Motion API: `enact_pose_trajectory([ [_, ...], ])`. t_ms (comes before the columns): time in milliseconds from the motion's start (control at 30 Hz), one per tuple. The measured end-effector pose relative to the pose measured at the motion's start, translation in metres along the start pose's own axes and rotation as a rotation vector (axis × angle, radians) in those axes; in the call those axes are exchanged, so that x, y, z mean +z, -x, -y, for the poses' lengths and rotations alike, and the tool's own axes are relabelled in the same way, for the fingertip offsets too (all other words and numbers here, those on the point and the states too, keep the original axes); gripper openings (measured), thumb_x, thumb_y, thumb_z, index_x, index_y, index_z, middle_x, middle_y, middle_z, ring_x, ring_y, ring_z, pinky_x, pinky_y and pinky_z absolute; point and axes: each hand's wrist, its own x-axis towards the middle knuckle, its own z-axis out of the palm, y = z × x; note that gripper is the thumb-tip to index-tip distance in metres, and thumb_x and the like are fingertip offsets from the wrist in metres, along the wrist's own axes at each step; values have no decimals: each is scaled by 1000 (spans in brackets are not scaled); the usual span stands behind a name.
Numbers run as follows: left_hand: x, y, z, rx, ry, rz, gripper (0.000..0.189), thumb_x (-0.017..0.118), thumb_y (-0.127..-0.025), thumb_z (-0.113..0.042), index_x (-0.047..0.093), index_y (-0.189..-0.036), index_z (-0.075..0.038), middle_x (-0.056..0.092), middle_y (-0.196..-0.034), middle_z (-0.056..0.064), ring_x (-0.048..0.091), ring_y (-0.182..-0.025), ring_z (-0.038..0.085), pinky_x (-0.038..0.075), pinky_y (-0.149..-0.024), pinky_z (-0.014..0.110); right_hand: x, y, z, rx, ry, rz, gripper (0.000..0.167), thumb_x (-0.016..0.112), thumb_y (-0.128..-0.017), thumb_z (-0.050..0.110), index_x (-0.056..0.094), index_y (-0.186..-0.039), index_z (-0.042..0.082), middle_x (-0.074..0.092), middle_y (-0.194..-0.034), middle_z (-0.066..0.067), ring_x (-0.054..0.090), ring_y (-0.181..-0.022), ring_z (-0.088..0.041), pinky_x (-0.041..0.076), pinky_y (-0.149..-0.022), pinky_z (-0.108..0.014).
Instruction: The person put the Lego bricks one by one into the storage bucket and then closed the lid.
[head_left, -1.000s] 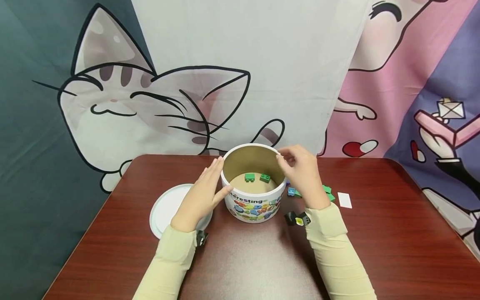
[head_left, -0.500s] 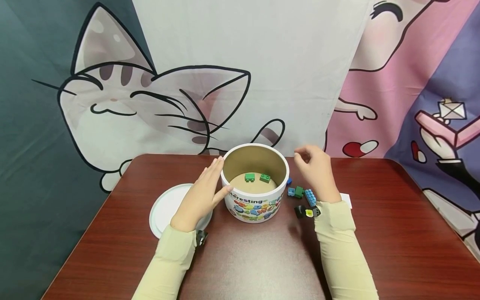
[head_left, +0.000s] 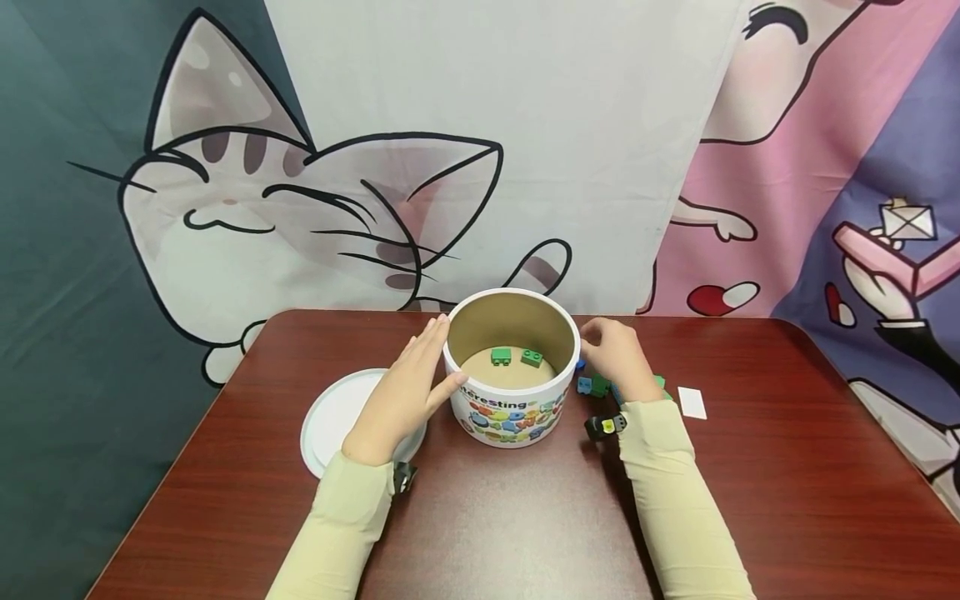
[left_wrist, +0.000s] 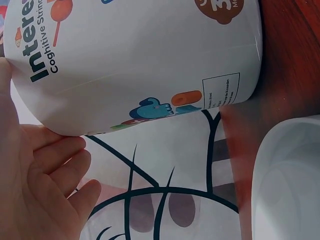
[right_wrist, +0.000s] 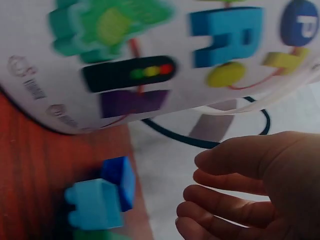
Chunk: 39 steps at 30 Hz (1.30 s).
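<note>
A round white bucket (head_left: pixel 517 429) with colourful pictures stands upright on the table. On its floor lie two green toy bricks (head_left: pixel 501 357). My left hand (head_left: pixel 401 396), fingers straight, rests against the bucket's left side at the rim. In the left wrist view, the bucket's printed wall (left_wrist: pixel 145 60) fills the top. Just off the bucket's right side, my right hand (head_left: pixel 618 358) hovers with loosely bent fingers, and nothing shows between thumb and fingertips. Below it in the right wrist view are a light blue brick (right_wrist: pixel 97 205) and a dark blue brick (right_wrist: pixel 125 182).
A white lid (head_left: pixel 330 425) lies left of the bucket, partly behind my left hand. Right of the bucket are a green brick (head_left: pixel 600 385) and others partly hidden by my right arm. A white card (head_left: pixel 692 403) lies farther right. Behind the table hangs a printed cloth (head_left: pixel 570 125).
My right hand left the bucket's rim, swung right, then came back lower and closer to the bucket's side. My left hand stayed in place. The two green bricks inside lie as before.
</note>
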Motion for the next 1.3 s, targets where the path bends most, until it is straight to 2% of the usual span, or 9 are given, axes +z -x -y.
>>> enact_pose_trajectory([
  [200,0,0,0,1,0,-1,80,59,-102,-41,21,-161,-3,24,-167,12,18,-154,23,18,-125,46,12,-5,-10,-8,72,81,24,68,-93,13,71,-107,-7,72,-102,-22,66,-93,-35,54,-86,-51],
  [500,1,0,0,3,-2,-6,79,57,-103,-44,22,-161,-2,24,-166,12,20,-154,25,18,-125,46,21,-8,-16,10,68,136,29,71,-90,10,70,-112,-9,71,-105,-24,66,-98,-37,54,-90,-54],
  [1167,0,0,-2,-12,-1,2,80,58,-103,-44,21,-161,-3,23,-167,11,17,-155,22,17,-126,46,22,-7,-15,-11,49,123,31,74,-89,12,71,-113,-8,72,-104,-23,68,-94,-35,56,-87,-53],
  [1300,0,0,-1,-7,-4,0,81,59,-102,-42,21,-161,-2,23,-167,12,18,-155,24,16,-126,46,20,-7,-14,-11,57,107,27,74,-89,11,72,-108,-8,73,-101,-23,68,-92,-35,56,-85,-53],
])
